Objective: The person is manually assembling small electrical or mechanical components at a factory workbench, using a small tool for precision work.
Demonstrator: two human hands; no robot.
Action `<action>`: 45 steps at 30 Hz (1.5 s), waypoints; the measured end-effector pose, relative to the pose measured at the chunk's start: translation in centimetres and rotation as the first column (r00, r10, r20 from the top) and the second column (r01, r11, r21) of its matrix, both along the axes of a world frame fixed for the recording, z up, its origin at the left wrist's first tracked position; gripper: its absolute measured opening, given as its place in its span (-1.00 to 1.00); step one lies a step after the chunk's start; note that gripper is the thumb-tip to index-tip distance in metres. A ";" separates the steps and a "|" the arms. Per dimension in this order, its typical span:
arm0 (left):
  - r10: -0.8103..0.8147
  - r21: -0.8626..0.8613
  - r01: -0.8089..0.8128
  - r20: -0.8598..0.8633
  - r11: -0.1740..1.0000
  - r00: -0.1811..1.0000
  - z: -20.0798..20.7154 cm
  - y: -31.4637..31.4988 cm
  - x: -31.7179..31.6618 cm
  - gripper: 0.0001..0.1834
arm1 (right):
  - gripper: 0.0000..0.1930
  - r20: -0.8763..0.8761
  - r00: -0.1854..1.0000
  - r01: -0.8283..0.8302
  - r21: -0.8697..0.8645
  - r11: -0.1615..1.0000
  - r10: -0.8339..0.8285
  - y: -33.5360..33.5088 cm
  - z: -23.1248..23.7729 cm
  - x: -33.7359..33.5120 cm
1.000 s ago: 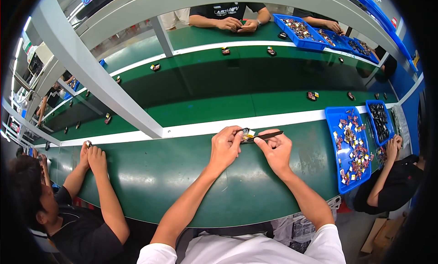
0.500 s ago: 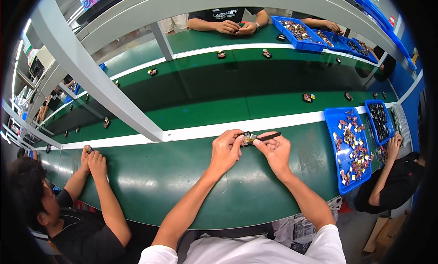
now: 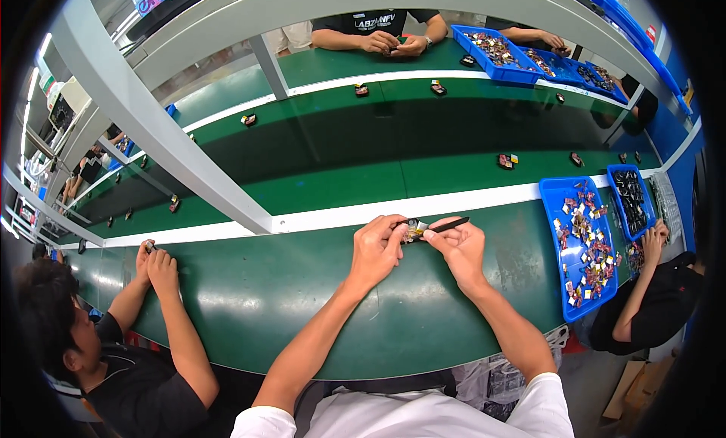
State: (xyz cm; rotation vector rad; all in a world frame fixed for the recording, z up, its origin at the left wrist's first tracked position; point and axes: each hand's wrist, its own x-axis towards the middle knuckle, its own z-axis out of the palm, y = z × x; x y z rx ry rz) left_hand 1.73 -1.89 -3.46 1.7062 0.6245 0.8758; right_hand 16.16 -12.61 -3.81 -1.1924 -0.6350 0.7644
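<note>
Over the green bench (image 3: 302, 302), my left hand (image 3: 374, 250) pinches a small dark part with yellow and silvery bits (image 3: 413, 230) between thumb and fingers. My right hand (image 3: 461, 253) grips a slim black stick-like tool (image 3: 452, 224), its inner end and thumb close against that part. The fingers partly cover the part, so its exact kind does not show. Both hands are close together, just in front of the white rail (image 3: 393, 211).
Right of me stands a blue tray (image 3: 554, 241) of small colourful parts; behind it, a blue tray (image 3: 631, 203) of black parts. Beyond the rail, a green conveyor (image 3: 446, 177) carries scattered small assemblies (image 3: 507, 161). A grey post (image 3: 174, 150) rises front left. Co-workers sit left, right and opposite.
The tool in my right hand is tilted a little more, its outer end slightly higher. Assemblies on the conveyor's belt have shifted slightly left. My left hand has barely moved.
</note>
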 end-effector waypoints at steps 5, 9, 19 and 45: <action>-0.003 -0.172 -0.001 -0.024 0.985 1.000 0.1 0.2 0.0 -0.81 | -0.86 0.015 1.000 -0.011 0.018 1.000 0.011 0.0 -0.3 0.0; -0.028 -0.243 0.017 -0.043 0.970 0.999 0.2 0.6 -0.1 -0.79 | -0.86 0.035 0.999 -0.013 0.055 0.998 0.011 0.1 -0.3 0.0; -0.197 -0.415 0.215 0.087 0.884 0.977 -0.6 1.8 -0.9 -0.71 | -0.85 0.092 0.995 0.016 0.084 0.996 -0.024 0.0 -0.3 -0.3; -0.193 -0.419 0.234 0.138 0.878 0.971 -0.6 1.9 -1.0 -0.73 | -0.87 0.409 0.909 0.038 0.103 0.994 -0.077 -0.5 -0.4 -0.5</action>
